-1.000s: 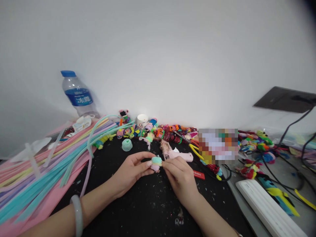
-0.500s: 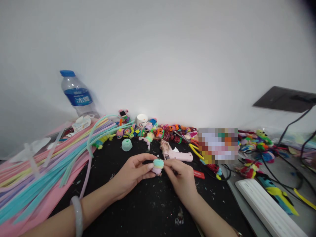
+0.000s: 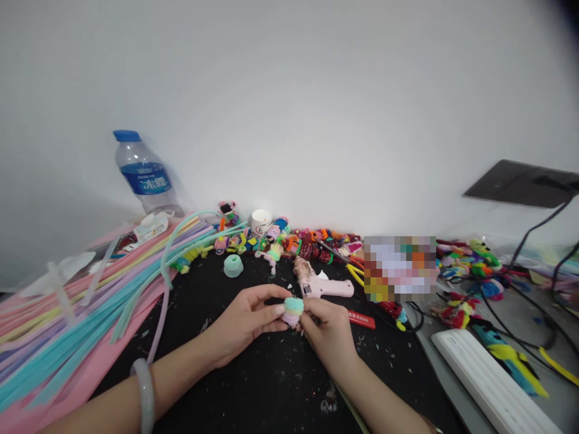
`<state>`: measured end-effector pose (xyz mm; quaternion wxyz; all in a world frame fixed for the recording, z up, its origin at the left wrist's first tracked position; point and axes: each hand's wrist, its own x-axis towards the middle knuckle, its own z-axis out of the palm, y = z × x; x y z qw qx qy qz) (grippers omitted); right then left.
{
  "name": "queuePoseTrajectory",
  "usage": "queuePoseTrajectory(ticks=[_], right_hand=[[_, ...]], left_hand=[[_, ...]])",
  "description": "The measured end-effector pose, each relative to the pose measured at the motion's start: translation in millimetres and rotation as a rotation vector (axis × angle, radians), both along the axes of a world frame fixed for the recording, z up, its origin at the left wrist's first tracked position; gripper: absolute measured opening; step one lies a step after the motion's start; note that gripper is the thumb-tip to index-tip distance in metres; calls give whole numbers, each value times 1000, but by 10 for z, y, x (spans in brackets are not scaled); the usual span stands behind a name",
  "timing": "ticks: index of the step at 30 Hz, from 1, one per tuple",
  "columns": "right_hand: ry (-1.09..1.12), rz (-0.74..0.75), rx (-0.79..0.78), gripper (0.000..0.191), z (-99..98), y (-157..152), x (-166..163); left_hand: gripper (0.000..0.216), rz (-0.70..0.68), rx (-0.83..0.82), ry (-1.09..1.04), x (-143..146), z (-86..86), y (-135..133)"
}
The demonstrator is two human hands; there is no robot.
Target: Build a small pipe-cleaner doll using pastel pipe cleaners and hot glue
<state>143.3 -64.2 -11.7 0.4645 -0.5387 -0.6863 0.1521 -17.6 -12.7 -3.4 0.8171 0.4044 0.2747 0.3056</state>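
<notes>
Between my two hands, above the black mat (image 3: 253, 386), is a small coiled pipe-cleaner piece (image 3: 294, 310) in mint, yellow and lilac bands. My left hand (image 3: 253, 316) pinches it from the left with thumb and fingers. From the other side, my right hand (image 3: 329, 325) has its fingers closed at the piece's right edge; its fingertips are partly hidden. Beyond them on the mat sits a mint coiled pipe-cleaner piece (image 3: 233, 266). A pale pink glue gun (image 3: 330, 288) with a stained nozzle lies just behind my right hand.
Pastel pipe cleaners (image 3: 113, 289) spread over the left side. A water bottle (image 3: 147, 175) leans on the wall. Small colourful figures, a paper cup (image 3: 261, 222) and yellow-handled scissors (image 3: 355, 274) line the back. A red strip (image 3: 362, 319), white power strip (image 3: 493, 380) and cables are right.
The coiled piece has moved slightly right and down with both hands, and it is tilted a little differently. More of the red strip shows beside my right hand.
</notes>
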Motion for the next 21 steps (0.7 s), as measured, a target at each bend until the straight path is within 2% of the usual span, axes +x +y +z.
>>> queuePoseTrajectory(ticks=[4, 10, 21], right_hand=[[70, -14, -22, 15, -19, 8, 13], [66, -5, -80, 16, -22, 10, 28], [-121, 29, 20, 28, -10, 2, -4]], left_hand=[[23, 41, -15, -7, -5, 2, 16], [24, 68, -22, -25, -11, -4, 31], [19, -16, 37, 32, -6, -45, 23]])
